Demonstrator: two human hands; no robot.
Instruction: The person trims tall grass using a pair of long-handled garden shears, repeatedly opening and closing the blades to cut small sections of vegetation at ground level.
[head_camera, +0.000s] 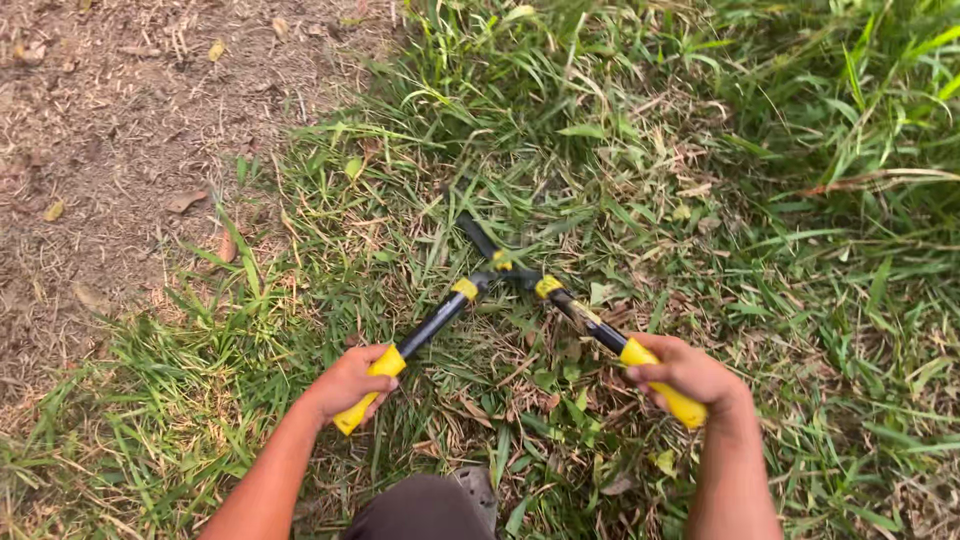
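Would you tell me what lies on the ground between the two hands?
In the head view, between the left hand and right hand lie green grass and dry brown leaves.

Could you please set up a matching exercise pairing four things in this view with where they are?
Things:
1. Left hand
2. Right hand
3. Shears blades
4. Bare soil

Places:
A. Upper left of the view, beside the grass
B. On the yellow grip at lower right
C. Low in the grass, at centre
D. On the yellow grip at lower left

Pairs: 1-D, 2-B, 3-C, 4-A
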